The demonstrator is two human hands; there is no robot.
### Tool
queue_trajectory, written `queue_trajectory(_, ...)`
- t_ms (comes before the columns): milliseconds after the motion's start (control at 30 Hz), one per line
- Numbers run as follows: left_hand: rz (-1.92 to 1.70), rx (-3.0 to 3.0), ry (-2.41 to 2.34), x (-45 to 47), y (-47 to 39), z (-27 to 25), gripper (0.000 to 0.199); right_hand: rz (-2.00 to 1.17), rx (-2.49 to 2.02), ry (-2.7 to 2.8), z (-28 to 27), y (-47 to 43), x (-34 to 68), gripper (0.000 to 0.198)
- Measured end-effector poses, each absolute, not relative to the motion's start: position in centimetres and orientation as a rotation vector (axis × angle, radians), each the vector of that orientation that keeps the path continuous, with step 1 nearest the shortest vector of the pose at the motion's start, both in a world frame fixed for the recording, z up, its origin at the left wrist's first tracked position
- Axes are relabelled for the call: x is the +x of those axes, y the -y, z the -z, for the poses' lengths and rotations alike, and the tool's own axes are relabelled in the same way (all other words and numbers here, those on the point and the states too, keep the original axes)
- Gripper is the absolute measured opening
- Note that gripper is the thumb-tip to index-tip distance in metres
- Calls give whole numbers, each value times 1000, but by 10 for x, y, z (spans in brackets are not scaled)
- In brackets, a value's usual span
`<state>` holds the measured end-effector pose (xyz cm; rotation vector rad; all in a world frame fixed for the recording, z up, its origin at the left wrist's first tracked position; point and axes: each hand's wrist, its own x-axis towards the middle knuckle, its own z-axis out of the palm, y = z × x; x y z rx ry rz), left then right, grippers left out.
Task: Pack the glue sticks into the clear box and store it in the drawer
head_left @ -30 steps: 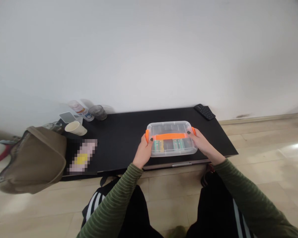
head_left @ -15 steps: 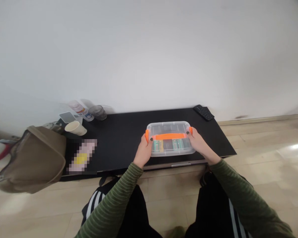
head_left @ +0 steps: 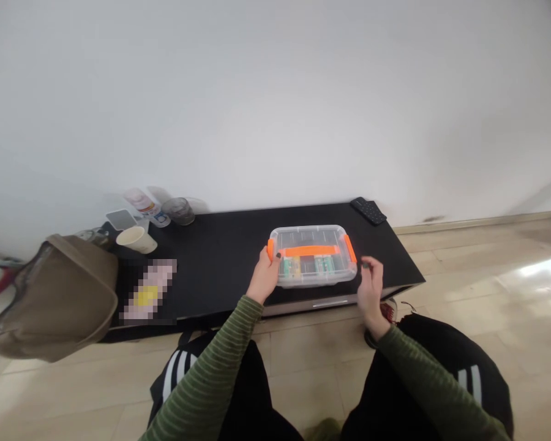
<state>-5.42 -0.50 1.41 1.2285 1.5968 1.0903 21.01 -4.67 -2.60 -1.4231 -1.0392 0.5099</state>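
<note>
A clear plastic storage box (head_left: 307,278) with an orange handle (head_left: 310,250) across its lid sits on the black table. Small green and yellow packs show through its lid. My left hand (head_left: 263,274) grips the box's left end by the orange latch (head_left: 270,248), thumb on top of the lid. Just off the right end, my right hand (head_left: 371,288) is apart from the box, its fingers curled in with nothing visible in them. Beside it, the right orange latch (head_left: 350,248) lies in full view.
On the black table (head_left: 224,257) stand a paper cup (head_left: 136,239), a glass (head_left: 179,210) and a spray can (head_left: 147,207) at the left. A brown bag (head_left: 64,300) leans there too. A black keypad-like device (head_left: 368,210) lies at the far right corner, by the wall.
My right hand has let go of the box's right end and come down toward me, its fingers curling. My left hand keeps its hold. The view has shifted slightly.
</note>
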Motion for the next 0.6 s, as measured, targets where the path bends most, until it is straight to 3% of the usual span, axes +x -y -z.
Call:
queue_trajectory(100, -1084, 1207, -1602, -55, 4, -10, 51, -699, -1505, 996, 79, 86, 194, 21)
queue_trajectory(267, -1132, 1221, -1563, -56, 3, -6, 51, -1603, -1681, 662, 165, 109, 164, 19)
queue_trajectory(500, -1111, 1239, -1569, -58, 5, -7, 52, -1597, -1805, 377, 196, 66, 169, 11)
queue_trajectory(600, -1104, 1237, -1574, -57, 5, -7, 52, -1604, -1780, 351, 199, 57, 174, 17)
